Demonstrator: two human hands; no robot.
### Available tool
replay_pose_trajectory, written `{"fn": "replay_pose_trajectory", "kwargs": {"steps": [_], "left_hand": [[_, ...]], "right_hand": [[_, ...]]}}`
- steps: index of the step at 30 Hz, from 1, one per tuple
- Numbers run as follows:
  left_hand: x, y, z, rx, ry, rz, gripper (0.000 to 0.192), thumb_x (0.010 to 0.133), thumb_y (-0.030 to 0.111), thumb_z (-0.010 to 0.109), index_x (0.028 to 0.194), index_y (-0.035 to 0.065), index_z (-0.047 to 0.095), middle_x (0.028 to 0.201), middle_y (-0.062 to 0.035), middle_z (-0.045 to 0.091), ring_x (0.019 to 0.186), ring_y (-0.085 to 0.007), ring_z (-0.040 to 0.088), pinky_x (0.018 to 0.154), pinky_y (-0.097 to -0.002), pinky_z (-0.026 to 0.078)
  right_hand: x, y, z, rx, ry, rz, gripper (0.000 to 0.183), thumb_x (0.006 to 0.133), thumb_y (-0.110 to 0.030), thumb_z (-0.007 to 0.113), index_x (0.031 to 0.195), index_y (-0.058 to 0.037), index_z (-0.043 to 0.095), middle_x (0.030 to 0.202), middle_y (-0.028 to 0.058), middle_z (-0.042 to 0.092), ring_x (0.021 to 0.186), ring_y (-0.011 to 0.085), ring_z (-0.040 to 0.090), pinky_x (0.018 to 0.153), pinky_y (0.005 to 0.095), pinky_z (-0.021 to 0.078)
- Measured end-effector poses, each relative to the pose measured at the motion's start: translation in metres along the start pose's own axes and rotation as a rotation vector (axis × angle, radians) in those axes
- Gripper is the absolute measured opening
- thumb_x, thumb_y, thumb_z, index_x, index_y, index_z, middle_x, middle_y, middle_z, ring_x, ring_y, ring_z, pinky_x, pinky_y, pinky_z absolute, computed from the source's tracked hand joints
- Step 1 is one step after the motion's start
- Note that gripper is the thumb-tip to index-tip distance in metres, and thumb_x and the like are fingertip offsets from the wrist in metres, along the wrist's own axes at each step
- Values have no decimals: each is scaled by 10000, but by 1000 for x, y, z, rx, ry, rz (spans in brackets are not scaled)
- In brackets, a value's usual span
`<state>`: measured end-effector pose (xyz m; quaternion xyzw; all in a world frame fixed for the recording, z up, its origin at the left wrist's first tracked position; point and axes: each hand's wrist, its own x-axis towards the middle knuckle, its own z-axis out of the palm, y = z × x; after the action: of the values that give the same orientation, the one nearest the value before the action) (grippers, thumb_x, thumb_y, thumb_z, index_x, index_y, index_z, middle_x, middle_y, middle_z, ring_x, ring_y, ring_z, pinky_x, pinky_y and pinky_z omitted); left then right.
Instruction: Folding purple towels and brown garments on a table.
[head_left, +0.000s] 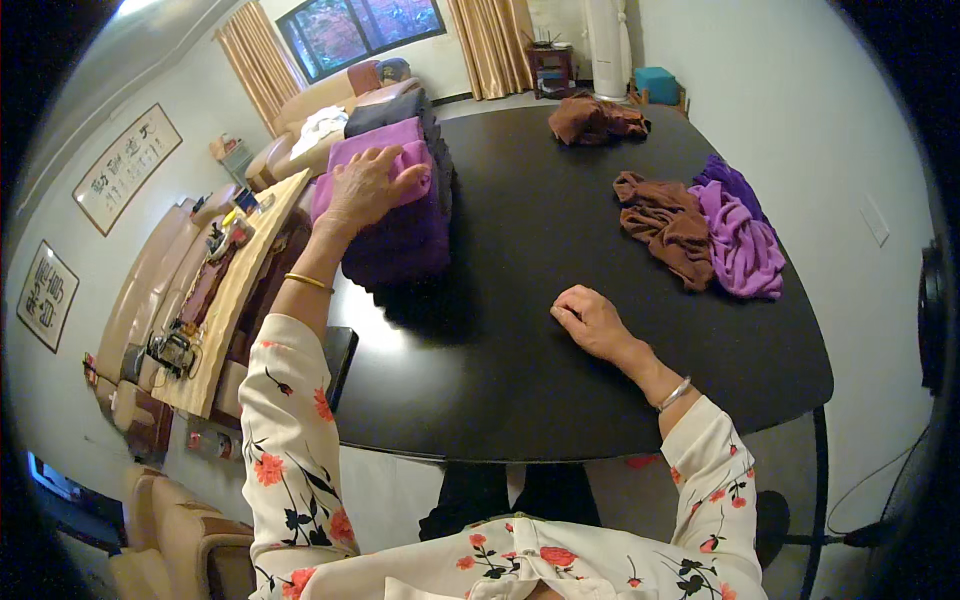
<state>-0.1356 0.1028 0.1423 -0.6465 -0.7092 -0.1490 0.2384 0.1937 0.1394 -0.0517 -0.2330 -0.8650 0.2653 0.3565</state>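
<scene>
My left hand (369, 184) rests, fingers spread, on a folded magenta cloth (409, 131). That cloth tops a tall stack of folded dark purple cloths (405, 247) at the left side of the black table (510, 382). Behind it, a dark grey cloth pile (386, 111) adjoins the stack. Loosely curled and holding nothing visible, my right hand (591, 321) lies on the tabletop. Beyond it to the right are a crumpled brown cloth (667, 225), a crumpled light purple cloth (739, 244) and a deep violet cloth (726, 180), touching one another.
Another crumpled brown cloth (596, 120) lies near the table's far edge. A flat black object (343, 360) is beside my left forearm. Left of the table stand a long wooden tea table (251, 262) with several items and a beige sofa (142, 285). A wall (847, 180) borders the right.
</scene>
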Motion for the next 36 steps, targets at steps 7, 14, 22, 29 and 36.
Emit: {"fn": "replay_pose_trajectory", "kwargs": {"steps": [7,14,22,29,36], "left_hand": [[-17,-5,19,36,16,63,765,795,703,503,1339,167,453,1317,-136,487,1274,-331,408,1012,-585,292],[-6,-13,25,-32,-14,53,761,798,677,530,1361,177,420,1348,-113,453,1289,-309,385,996,-646,258],[-26,7,12,9,42,84,765,802,647,551,1374,170,377,1388,-134,389,1322,-341,329,1041,-652,195],[-75,70,-1,-248,377,276,709,749,383,724,1339,118,434,1351,-133,443,1298,-346,362,1061,-552,240],[-135,140,41,-514,239,302,637,755,319,731,1289,88,472,1304,-111,473,1263,-317,391,1056,-523,263]], "right_hand": [[0,-3,1,-24,-10,-7,170,872,-181,584,877,-18,633,916,125,619,869,290,601,778,357,477],[1,-8,1,6,22,6,186,856,-190,593,810,-14,632,891,143,628,860,317,604,777,398,477],[2,-3,3,6,-9,4,199,868,-212,582,835,-22,633,919,137,627,902,311,593,807,394,468],[0,-9,2,-11,-30,16,209,883,-214,569,849,-18,632,932,133,627,906,310,591,809,401,465],[-1,-29,-7,-31,-30,-128,249,937,-177,474,1018,18,605,1040,176,614,981,337,566,880,387,435]]}}
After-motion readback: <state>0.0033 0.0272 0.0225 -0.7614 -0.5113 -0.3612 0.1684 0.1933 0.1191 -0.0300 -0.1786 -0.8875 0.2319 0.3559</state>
